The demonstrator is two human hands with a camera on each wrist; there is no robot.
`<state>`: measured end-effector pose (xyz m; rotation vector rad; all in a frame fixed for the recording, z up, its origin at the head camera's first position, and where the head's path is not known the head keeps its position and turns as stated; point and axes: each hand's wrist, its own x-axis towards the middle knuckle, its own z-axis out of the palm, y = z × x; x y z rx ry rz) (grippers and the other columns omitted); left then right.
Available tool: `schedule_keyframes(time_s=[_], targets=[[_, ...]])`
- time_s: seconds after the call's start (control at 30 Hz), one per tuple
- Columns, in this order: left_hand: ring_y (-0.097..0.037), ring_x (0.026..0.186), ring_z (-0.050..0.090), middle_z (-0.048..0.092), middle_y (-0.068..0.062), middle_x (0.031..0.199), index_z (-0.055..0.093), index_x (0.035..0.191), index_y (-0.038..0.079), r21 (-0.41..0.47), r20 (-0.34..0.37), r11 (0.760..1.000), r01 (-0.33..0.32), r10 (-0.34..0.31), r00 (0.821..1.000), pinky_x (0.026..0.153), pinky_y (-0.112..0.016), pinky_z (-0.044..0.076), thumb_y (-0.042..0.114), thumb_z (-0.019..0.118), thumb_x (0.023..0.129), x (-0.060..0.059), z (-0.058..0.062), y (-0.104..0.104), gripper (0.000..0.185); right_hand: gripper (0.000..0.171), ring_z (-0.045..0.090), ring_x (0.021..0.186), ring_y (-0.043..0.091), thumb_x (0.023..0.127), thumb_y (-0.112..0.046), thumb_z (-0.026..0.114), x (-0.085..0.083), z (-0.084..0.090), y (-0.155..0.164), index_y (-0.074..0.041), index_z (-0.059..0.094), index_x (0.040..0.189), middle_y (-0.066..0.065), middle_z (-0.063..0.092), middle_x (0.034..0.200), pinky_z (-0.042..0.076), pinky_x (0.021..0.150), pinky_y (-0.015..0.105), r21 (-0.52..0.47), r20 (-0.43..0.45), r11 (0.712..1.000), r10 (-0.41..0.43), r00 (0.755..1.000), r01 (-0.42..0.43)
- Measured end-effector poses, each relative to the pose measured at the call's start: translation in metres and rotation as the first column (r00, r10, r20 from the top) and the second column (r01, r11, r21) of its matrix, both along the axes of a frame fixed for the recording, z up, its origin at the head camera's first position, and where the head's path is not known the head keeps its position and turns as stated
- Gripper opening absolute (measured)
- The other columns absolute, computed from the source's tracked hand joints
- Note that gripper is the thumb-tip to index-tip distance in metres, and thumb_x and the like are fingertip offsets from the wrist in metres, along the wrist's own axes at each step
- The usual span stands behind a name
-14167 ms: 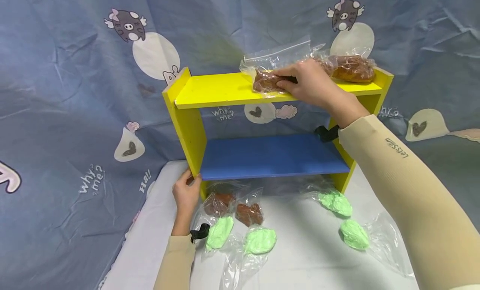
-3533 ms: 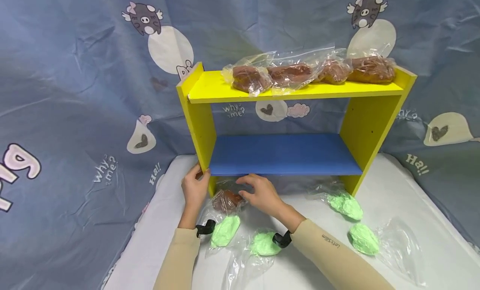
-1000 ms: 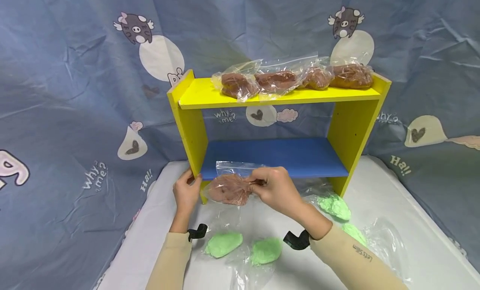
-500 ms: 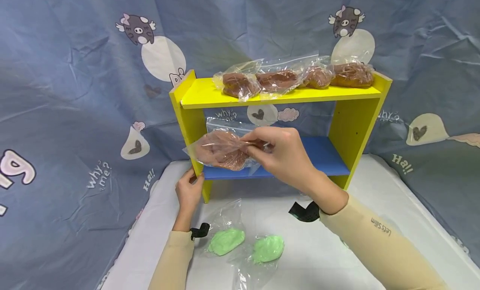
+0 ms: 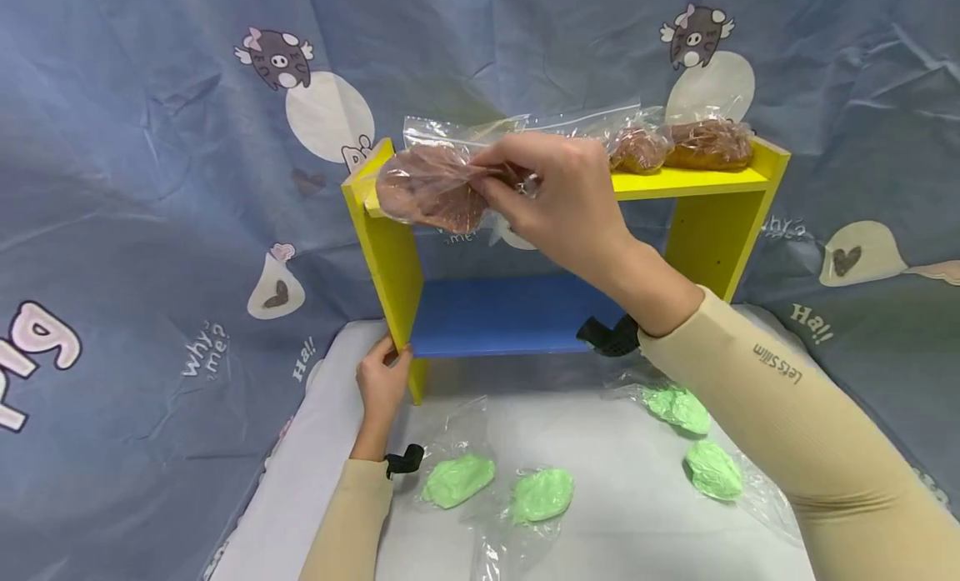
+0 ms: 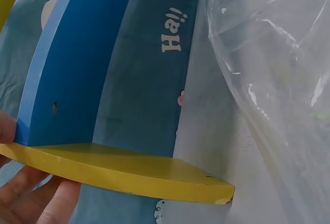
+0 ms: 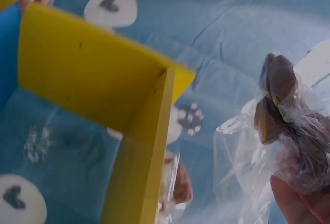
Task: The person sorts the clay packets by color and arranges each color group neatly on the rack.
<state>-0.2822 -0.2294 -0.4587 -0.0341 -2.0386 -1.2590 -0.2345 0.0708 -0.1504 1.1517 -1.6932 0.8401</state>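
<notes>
My right hand (image 5: 573, 202) pinches the gathered part of a clear zip bag with a brown, bread-like lump inside (image 5: 423, 185), held in front of the yellow top board's left part. In the right wrist view two lobes of the brown lump (image 7: 281, 80) show through the plastic. My left hand (image 5: 381, 389) grips the yellow left side panel (image 5: 390, 281) of a small shelf unit, where the blue board (image 5: 495, 318) meets it. Its fingers (image 6: 59, 198) lie along the panel's outer side. Other bagged brown lumps (image 5: 708, 143) lie on the top board, partly hidden by my right hand.
On the white tabletop, two green lumps in clear bags (image 5: 542, 495) (image 5: 459, 481) lie at front left. Another two green lumps (image 5: 714, 471) (image 5: 678, 410) lie at the right. A blue printed cloth (image 5: 150, 189) hangs behind the unit.
The brown bagged lump has gone from below the blue board, in my right hand, up to the top board's level. Earlier, other brown bags were set along the top. My left hand stays on the panel.
</notes>
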Motion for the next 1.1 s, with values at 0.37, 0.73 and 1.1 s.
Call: schedule_keyframes(time_s=[0.37,0.73,1.1], targets=[[-0.028,0.097,0.070,0.074,-0.011,0.106,0.076,0.116,0.010,0.012,-0.003,1.000,-0.013,0.013,1.000,0.087,-0.044,0.058,0.005,0.073,0.089,-0.002,0.002,0.003,0.027,0.020,0.063,0.080,0.011,0.099,-0.029,0.064,-0.037,0.039,-0.016,-0.016,0.078,0.105,-0.002,0.074,0.094,0.046,0.064,0.029,0.016,0.009,0.937,-0.350,0.937,0.350],[-0.027,0.097,0.070,0.073,-0.010,0.105,0.076,0.115,0.009,0.020,0.012,1.000,-0.017,0.017,1.000,0.087,-0.041,0.058,0.008,0.075,0.088,0.000,0.003,0.003,0.027,0.021,0.060,0.066,0.020,0.095,-0.018,0.054,-0.072,0.028,-0.053,-0.016,0.075,0.090,0.000,0.068,0.082,0.039,0.054,0.035,0.100,-0.075,0.842,-0.524,0.848,0.529],[-0.027,0.097,0.071,0.073,-0.009,0.104,0.076,0.115,0.012,-0.007,0.025,0.999,-0.033,0.033,0.999,0.086,-0.042,0.059,0.010,0.074,0.090,0.000,0.001,0.002,0.026,0.029,0.062,0.076,0.023,0.097,-0.017,0.051,-0.088,-0.002,-0.082,-0.020,0.079,0.104,0.000,0.070,0.077,0.043,0.090,0.045,0.214,-0.149,0.846,-0.467,0.872,0.489]])
